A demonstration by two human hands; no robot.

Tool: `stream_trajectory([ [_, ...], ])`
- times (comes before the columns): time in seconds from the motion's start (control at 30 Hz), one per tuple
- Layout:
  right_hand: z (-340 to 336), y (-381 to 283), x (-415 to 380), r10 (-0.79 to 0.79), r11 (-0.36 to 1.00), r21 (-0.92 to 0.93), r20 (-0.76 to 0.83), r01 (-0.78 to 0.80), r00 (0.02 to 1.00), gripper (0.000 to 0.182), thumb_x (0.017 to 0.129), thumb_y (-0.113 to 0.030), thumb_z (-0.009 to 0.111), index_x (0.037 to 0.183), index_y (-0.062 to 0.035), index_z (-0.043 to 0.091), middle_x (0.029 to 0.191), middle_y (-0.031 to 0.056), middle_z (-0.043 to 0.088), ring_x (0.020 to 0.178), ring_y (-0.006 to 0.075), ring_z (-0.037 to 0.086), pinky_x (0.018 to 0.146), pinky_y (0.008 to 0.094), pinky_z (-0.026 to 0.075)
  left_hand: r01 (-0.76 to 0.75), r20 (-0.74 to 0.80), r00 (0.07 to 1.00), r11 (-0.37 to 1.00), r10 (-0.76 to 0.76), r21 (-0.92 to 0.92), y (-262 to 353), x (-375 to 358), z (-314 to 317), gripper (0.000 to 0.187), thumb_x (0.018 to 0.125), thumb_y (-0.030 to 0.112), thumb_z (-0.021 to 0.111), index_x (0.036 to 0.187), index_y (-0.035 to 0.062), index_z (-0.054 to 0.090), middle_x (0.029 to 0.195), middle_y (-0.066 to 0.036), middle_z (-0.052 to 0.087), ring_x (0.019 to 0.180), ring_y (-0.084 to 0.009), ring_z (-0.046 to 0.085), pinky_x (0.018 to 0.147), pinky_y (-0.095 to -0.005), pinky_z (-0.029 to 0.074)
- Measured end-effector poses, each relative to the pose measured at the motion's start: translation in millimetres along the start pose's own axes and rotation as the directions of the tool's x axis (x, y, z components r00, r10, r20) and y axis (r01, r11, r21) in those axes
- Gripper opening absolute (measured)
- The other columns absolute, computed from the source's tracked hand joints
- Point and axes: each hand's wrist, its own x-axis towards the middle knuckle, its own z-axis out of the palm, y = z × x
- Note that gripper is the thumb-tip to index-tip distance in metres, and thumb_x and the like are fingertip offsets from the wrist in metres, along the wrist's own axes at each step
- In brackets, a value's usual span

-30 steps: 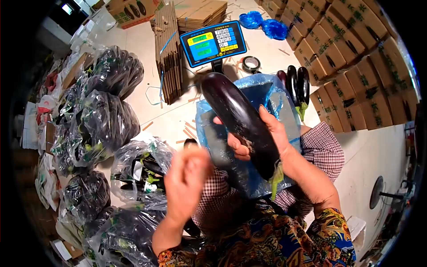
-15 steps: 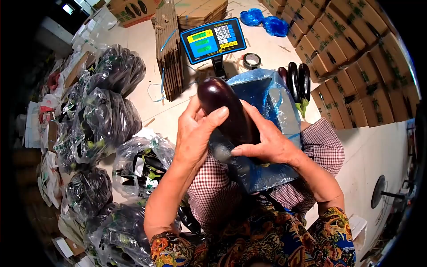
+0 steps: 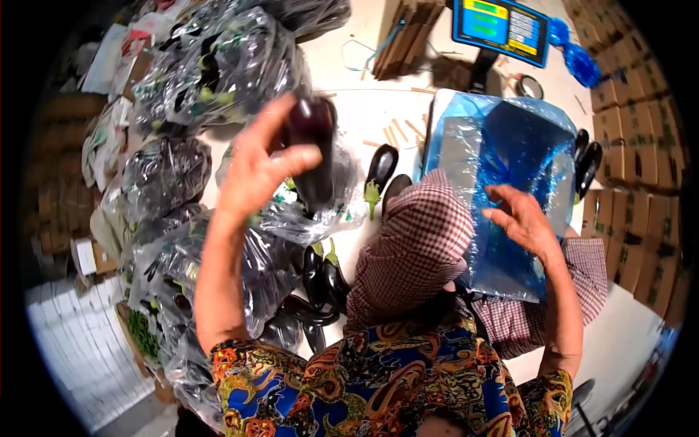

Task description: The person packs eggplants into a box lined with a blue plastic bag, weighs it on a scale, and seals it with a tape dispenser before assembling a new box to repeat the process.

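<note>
My left hand [image 3: 258, 166] grips a dark purple eggplant [image 3: 313, 149] and holds it up over the clear plastic bags of eggplants [image 3: 218, 73] at the left. My right hand [image 3: 523, 218] is empty with fingers spread, resting against the blue plastic bag [image 3: 510, 160] that lines a box in front of me. Several loose eggplants [image 3: 324, 280] lie on the floor beside my checked-trousered knee [image 3: 419, 240]. Two more eggplants [image 3: 382, 171] lie near the blue bag's left side.
A blue digital scale display [image 3: 501, 25] stands behind the blue bag. Stacked printed cartons [image 3: 633, 109] line the right side. Flat cardboard sheets [image 3: 408, 36] stand at the top. A tape roll [image 3: 530, 86] lies near the scale. Dark eggplants [image 3: 588, 164] lie right of the bag.
The eggplant went from both hands over the blue bag to my left hand alone, which swung left over the plastic bags. My right hand let go and opened. The view turned left.
</note>
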Motion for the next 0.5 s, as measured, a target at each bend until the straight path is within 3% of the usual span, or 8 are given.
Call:
stream_trajectory([
  [0.03, 9, 12, 4, -0.050, 0.997, -0.066, 0.008, 0.050, 0.999, 0.048, 0.088, -0.030, 0.067, 0.120, 0.0045, 0.058, 0.111, 0.0224, 0.066, 0.094, 0.0360, 0.066, 0.079, 0.0403, 0.052, 0.144, 0.086, 0.986, 0.989, -0.146, 0.030, -31, -15, 6, 0.086, 0.072, 0.033, 0.080, 0.141, -0.0011, 0.043, 0.125, -0.013, 0.059, 0.111, -0.0226, 0.058, 0.100, -0.0353, 0.044],
  [0.07, 16, 20, 7, -0.096, 0.987, -0.130, 0.019, 0.098, 0.995, 0.049, 0.088, -0.031, 0.067, 0.119, 0.0062, 0.059, 0.113, 0.0232, 0.065, 0.097, 0.0384, 0.065, 0.081, 0.0409, 0.051, 0.101, 0.080, 0.991, 0.991, -0.108, 0.092, -76, -33, 17, 0.082, 0.073, 0.034, 0.079, 0.139, -0.0013, 0.045, 0.124, -0.012, 0.059, 0.112, -0.0227, 0.058, 0.101, -0.0359, 0.044],
  [0.13, 23, 21, 12, -0.026, 0.991, -0.132, 0.091, 0.038, 0.995, 0.046, 0.089, -0.029, 0.066, 0.115, 0.0088, 0.060, 0.115, 0.0247, 0.064, 0.098, 0.0403, 0.064, 0.084, 0.0421, 0.050, 0.364, 0.222, 0.918, 0.919, -0.328, -0.150, -136, -68, 51, 0.065, 0.075, 0.016, 0.077, 0.131, -0.0008, 0.049, 0.122, -0.011, 0.060, 0.113, -0.0239, 0.057, 0.102, -0.0355, 0.043],
  [0.17, 27, 26, 14, -0.015, 0.989, -0.145, 0.119, 0.033, 0.993, 0.046, 0.089, -0.028, 0.066, 0.115, 0.0087, 0.060, 0.114, 0.0251, 0.064, 0.098, 0.0407, 0.064, 0.084, 0.0423, 0.050, 0.427, 0.205, 0.899, 0.881, -0.388, -0.205, -161, -89, 69, 0.061, 0.075, 0.007, 0.076, 0.131, 0.0010, 0.051, 0.119, -0.008, 0.062, 0.111, -0.0224, 0.058, 0.099, -0.0338, 0.044],
  [0.27, 31, 22, 22, 0.016, 0.982, -0.187, 0.202, 0.022, 0.979, 0.042, 0.088, -0.025, 0.067, 0.112, 0.0089, 0.061, 0.112, 0.0265, 0.064, 0.097, 0.0420, 0.064, 0.085, 0.0430, 0.050, 0.436, 0.247, 0.860, 0.895, -0.446, 0.096, -274, -138, 112, 0.059, 0.076, 0.013, 0.078, 0.128, 0.0060, 0.053, 0.110, -0.010, 0.066, 0.105, -0.0221, 0.062, 0.095, -0.0344, 0.046],
  [0.33, 35, 29, 23, 0.026, 0.978, -0.206, 0.247, 0.026, 0.969, 0.040, 0.088, -0.023, 0.067, 0.111, 0.0089, 0.061, 0.111, 0.0267, 0.064, 0.097, 0.0423, 0.064, 0.084, 0.0434, 0.051, 0.467, 0.140, 0.842, 0.834, -0.521, 0.293, -279, -151, 126, 0.055, 0.077, 0.018, 0.076, 0.127, 0.0075, 0.053, 0.108, -0.014, 0.067, 0.103, -0.0293, 0.064, 0.091, -0.0391, 0.048],
  [0.43, 36, 30, 26, 0.064, 0.979, -0.203, 0.275, -0.007, 0.959, 0.034, 0.087, -0.018, 0.067, 0.107, 0.0093, 0.061, 0.109, 0.0272, 0.065, 0.093, 0.0428, 0.065, 0.080, 0.0435, 0.052, 0.334, 0.105, 0.844, 0.670, -0.525, 0.663, -282, -138, 131, 0.039, 0.082, 0.022, 0.072, 0.116, 0.0069, 0.060, 0.094, -0.015, 0.069, 0.088, -0.0347, 0.067, 0.081, -0.0427, 0.052],
  [0.5, 40, 39, 27, 0.040, 0.982, -0.189, 0.278, 0.013, 0.960, 0.029, 0.086, -0.013, 0.067, 0.103, 0.0097, 0.061, 0.106, 0.0271, 0.065, 0.091, 0.0419, 0.066, 0.078, 0.0430, 0.052, 0.293, 0.104, 0.886, 0.718, -0.453, 0.631, -274, -111, 118, 0.028, 0.085, 0.024, 0.067, 0.106, 0.0065, 0.064, 0.083, -0.015, 0.069, 0.077, -0.0362, 0.067, 0.073, -0.0444, 0.053],
])
